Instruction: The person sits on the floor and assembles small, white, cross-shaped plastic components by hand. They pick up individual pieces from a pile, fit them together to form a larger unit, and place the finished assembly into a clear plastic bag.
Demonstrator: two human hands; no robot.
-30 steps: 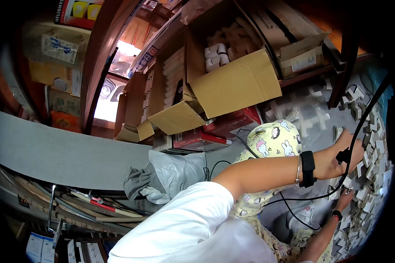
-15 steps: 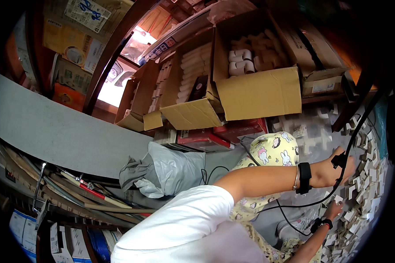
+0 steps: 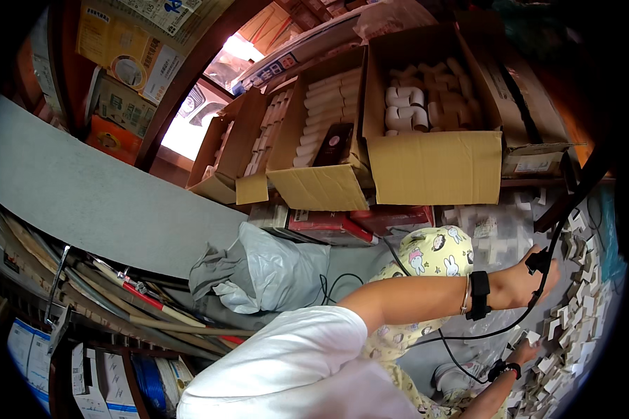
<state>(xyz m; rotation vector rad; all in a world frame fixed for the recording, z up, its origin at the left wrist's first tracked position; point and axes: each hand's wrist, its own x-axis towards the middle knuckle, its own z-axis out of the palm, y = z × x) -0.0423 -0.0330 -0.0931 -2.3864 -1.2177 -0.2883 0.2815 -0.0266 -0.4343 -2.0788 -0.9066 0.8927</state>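
A dense heap of small white angular plastic pieces lies along the right side. My left hand, with a black strap and a bangle on the wrist, reaches over the heap's near edge; its back faces me and its fingertips are hidden. Below it, my right hand is closed, with a small white piece at its fingertips. A black cable runs to the left hand. Clear plastic wrapping lies between the two arms.
Open cardboard boxes of white pipe fittings line the back. Red boxes sit beneath them. A grey plastic bag lies left of my knee. Hoses and pipes fill the lower left. More white fittings in clear bags lie beyond my knee.
The view has shifted, so the boxes sit lower in the picture. Both hands stay over the near edge of the heap, with the white piece still at my right fingertips.
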